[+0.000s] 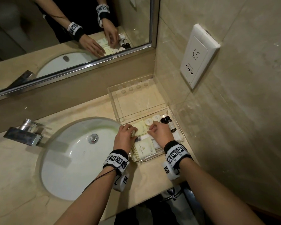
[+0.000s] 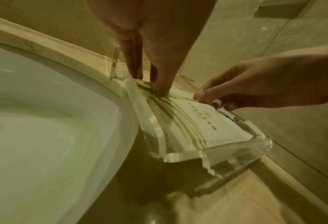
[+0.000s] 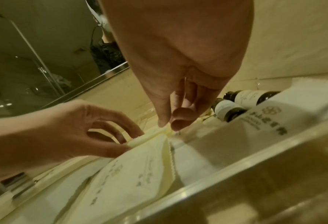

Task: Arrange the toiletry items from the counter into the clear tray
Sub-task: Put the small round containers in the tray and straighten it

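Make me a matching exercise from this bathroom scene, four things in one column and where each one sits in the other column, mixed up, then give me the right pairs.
Things
1. dark bottles
2. round white soaps
3. cream packets
4. wall socket

Places
A. near end of the clear tray, between the two wrists
B. on the tiled wall right of the mirror
C. along the tray's right side, lying down
D. far end of the tray, just left of the bottle caps

Pairs: 1-C, 2-D, 3-A, 4-B
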Available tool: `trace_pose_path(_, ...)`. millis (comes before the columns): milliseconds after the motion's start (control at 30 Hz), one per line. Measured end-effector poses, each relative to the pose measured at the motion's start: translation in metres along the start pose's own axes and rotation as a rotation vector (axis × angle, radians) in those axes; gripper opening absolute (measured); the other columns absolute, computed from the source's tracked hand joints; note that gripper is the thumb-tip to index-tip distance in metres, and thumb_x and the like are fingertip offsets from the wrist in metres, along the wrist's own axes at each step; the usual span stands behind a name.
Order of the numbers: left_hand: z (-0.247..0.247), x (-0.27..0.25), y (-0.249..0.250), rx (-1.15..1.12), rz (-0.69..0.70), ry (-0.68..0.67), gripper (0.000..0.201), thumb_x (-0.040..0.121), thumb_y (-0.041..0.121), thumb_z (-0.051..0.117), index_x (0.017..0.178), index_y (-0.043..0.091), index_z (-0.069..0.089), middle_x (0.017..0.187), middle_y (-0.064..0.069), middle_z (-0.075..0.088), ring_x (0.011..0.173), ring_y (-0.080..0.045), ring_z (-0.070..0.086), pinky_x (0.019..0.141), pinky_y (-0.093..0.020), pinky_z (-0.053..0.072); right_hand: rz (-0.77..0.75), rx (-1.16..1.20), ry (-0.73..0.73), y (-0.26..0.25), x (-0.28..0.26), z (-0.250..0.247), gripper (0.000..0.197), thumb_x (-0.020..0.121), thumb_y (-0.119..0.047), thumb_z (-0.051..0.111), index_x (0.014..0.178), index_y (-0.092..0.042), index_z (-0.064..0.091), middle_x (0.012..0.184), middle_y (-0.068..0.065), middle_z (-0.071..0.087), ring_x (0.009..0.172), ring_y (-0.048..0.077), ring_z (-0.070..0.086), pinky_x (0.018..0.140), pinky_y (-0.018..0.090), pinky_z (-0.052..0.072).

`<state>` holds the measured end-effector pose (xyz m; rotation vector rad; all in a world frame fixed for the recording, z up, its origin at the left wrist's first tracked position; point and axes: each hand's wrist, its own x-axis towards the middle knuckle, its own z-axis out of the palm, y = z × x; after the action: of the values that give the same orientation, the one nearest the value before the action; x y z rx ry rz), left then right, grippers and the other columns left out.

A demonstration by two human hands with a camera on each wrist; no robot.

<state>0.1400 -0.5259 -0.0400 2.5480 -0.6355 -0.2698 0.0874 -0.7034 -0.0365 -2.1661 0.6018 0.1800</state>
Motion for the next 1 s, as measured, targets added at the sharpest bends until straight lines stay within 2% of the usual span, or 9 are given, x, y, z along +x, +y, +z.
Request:
trace_pose_path(67,-0.001,-0.002,0.0,-0.039,-0.001,0.021,0.029,0.073,0.02,0.079,0.1,0.02,0.067,0.105,0.004,0.059,0.104,-0.017,0.049,0.076,-0.027,0.046,0.045,-0.015,-0.035,0.001,-0.006,-0.007,0.023,0.08,-0.034,0.077,0.089,-0.018,0.062,0.081,-0.003,0.068,0.077,0.012,0.065,0.081,0.038,0.058)
trace_pose_path(200,-0.006,-0.018,0.004,-0.166,0.039,-0.046,0.023,0.074,0.032,0.078,0.09,0.02,0.067,0.092,0.009,0.059,0.09,-0.009,0.048,0.076,-0.023,0.043,0.107,-0.089,-0.179,0.001,-0.021,-0.014,0.031,0.072,-0.039,0.083,0.086,-0.019,0.064,0.118,0.004,0.068,0.097,0.02,0.067,0.087,0.038,0.056)
trace_pose_path(300,-0.001,-0.031,0.006,-0.159,0.019,-0.168,0.035,0.071,0.03,0.08,0.102,0.017,0.069,0.101,0.004,0.064,0.098,-0.012,0.052,0.085,-0.026,0.046,0.136,-0.104,-0.198,0.0,-0.027,-0.011,0.026,0.071,-0.03,0.085,0.082,-0.02,0.064,0.094,0.002,0.07,0.09,0.021,0.067,0.086,0.039,0.056)
trace_pose_path(367,0.003,-0.034,0.006,-0.169,0.004,-0.157,0.037,0.071,0.027,0.08,0.104,0.015,0.07,0.103,0.001,0.066,0.101,-0.016,0.054,0.088,-0.029,0.046,0.156,-0.089,-0.185,0.001,-0.028,-0.009,0.023,0.072,-0.025,0.084,0.082,-0.021,0.064,0.081,-0.003,0.066,0.085,0.019,0.067,0.086,0.041,0.057)
trace_pose_path(567,0.003,-0.031,0.01,-0.19,-0.016,-0.136,0.032,0.072,0.022,0.08,0.102,0.019,0.071,0.102,0.002,0.067,0.099,-0.014,0.055,0.088,-0.025,0.045,0.131,-0.07,-0.137,0.001,-0.033,-0.013,0.017,0.078,-0.026,0.079,0.086,-0.019,0.067,0.08,-0.005,0.067,0.079,0.014,0.066,0.079,0.035,0.057)
trace_pose_path(667,-0.007,-0.032,0.007,-0.258,-0.032,-0.067,0.028,0.072,0.023,0.08,0.098,0.021,0.07,0.097,0.006,0.066,0.092,-0.011,0.055,0.082,-0.023,0.046,0.154,-0.014,-0.068,0.004,-0.039,-0.025,0.016,0.083,-0.031,0.075,0.089,-0.02,0.066,0.081,-0.005,0.069,0.079,0.012,0.067,0.076,0.034,0.057)
trace_pose_path(833,-0.021,-0.042,-0.005,-0.436,-0.319,0.117,0.025,0.076,0.017,0.078,0.088,0.013,0.057,0.081,-0.001,0.061,0.068,-0.015,0.056,0.064,-0.024,0.049,0.204,-0.047,0.163,0.023,-0.057,-0.047,0.016,0.087,-0.028,0.07,0.096,-0.02,0.06,0.089,-0.003,0.066,0.081,0.015,0.064,0.077,0.036,0.057)
trace_pose_path(900,-0.021,-0.05,-0.009,-0.503,-0.495,0.077,0.03,0.076,0.016,0.078,0.091,0.01,0.053,0.079,-0.002,0.059,0.072,-0.02,0.058,0.07,-0.031,0.051,0.257,-0.112,0.226,0.03,-0.066,-0.051,0.024,0.087,-0.027,0.07,0.102,-0.016,0.054,0.102,0.003,0.063,0.086,0.017,0.06,0.076,0.033,0.052)
trace_pose_path(1000,-0.014,-0.059,-0.015,-0.623,-0.702,-0.058,0.03,0.079,0.02,0.075,0.098,0.01,0.054,0.079,-0.003,0.062,0.079,-0.027,0.064,0.082,-0.039,0.055,0.408,-0.193,0.185,0.031,-0.079,-0.048,0.049,0.087,-0.029,0.07,0.122,-0.005,0.045,0.123,0.014,0.057,0.101,0.03,0.061,0.081,0.04,0.052)
